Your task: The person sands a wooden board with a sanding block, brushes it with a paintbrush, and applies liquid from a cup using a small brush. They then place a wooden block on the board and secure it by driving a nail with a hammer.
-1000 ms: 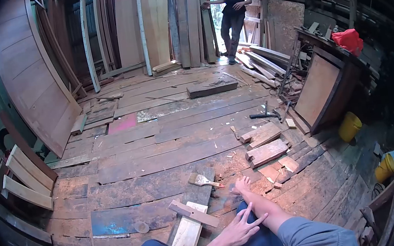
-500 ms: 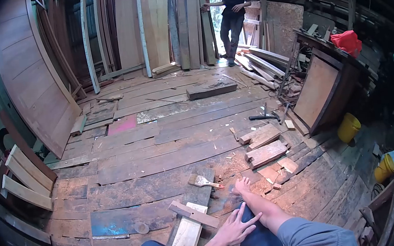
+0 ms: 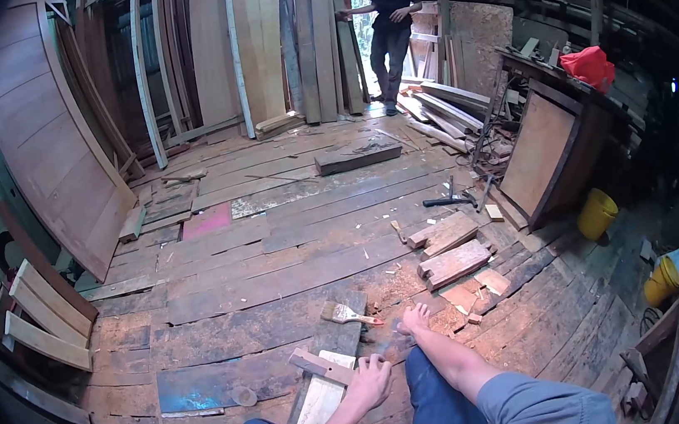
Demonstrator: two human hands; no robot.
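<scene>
My left hand (image 3: 370,383) is closed over the right end of a short brown wood strip (image 3: 322,365), which its fingers partly hide. The strip lies across a pale board (image 3: 318,409) on a darker plank between my legs. My right hand (image 3: 414,318) reaches past my knee with its fingers apart and holds nothing, near wood shavings. To its left, a paintbrush (image 3: 349,314) with pale bristles lies on a dark board.
Notched wood blocks (image 3: 454,264) and a hammer (image 3: 449,201) lie ahead on the right. A thick beam (image 3: 358,156) is farther off. A person (image 3: 395,21) stands at the back by stacked planks. Yellow buckets (image 3: 598,213) and a workbench (image 3: 540,151) are at right.
My left hand has gone from spread fingers above my knee to closed fingers at the strip's right end. My right hand has barely moved. The view has shifted slightly.
</scene>
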